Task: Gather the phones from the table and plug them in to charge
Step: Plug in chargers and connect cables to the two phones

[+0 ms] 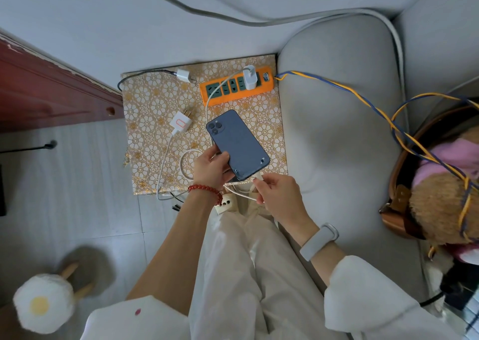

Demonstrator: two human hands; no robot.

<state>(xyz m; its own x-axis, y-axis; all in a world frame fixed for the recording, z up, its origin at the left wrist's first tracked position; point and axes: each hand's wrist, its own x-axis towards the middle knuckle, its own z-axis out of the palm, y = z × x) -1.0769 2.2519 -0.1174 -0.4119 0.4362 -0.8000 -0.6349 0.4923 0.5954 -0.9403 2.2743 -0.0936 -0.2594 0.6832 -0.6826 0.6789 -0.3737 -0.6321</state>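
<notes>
One phone point(238, 145) is over the small table point(145, 111), back up, gripped along its edge by your left hand point(211, 167). Your right hand point(278, 194) pinches the white cable point(243, 194) plug at its port; keep it straight, push gently.

Head view, looking steeply down.
The single camera sits close above the small table point(145, 111), with the person's lap below.

The power strip point(237, 85) lies at the table's point(145, 111) far right; two loose chargers point(181, 123) left of it.
</notes>
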